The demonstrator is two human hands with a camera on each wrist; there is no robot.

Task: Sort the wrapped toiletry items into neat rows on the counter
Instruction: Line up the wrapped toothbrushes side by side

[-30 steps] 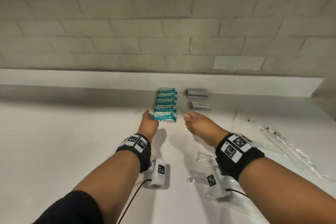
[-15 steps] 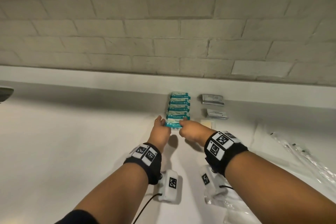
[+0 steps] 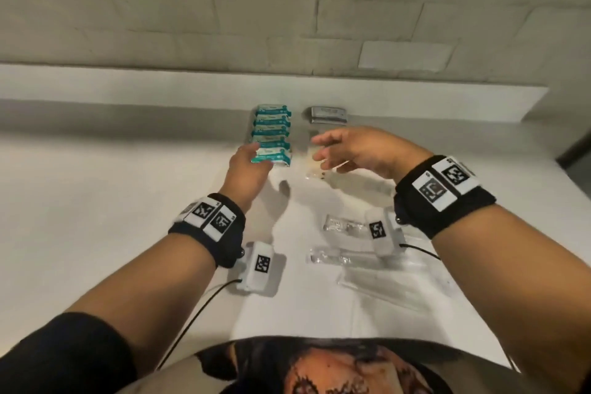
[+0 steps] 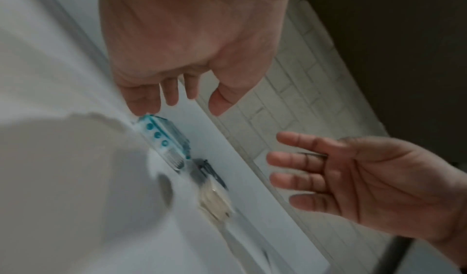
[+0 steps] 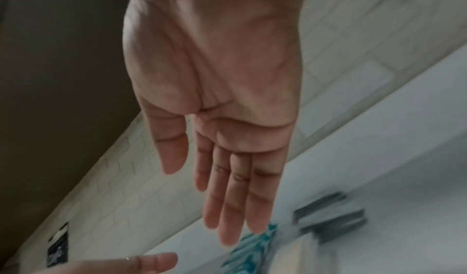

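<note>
Teal-and-white wrapped packets (image 3: 272, 134) lay in one overlapping row on the white bench (image 3: 96, 201), running back to the raised ledge (image 3: 160, 86) under the brick wall. Grey packets (image 3: 328, 114) lay just right of that row, at the ledge. Left hand (image 3: 248, 166) rested at the nearest teal packet's left end, fingers relaxed, gripping nothing. Right hand (image 3: 358, 147) hovered above a pale sachet (image 3: 315, 166), fingers straight and spread, empty. Clear-wrapped items (image 3: 343, 225) lay nearer the person, on the right. Bare bench extended leftward.
</note>
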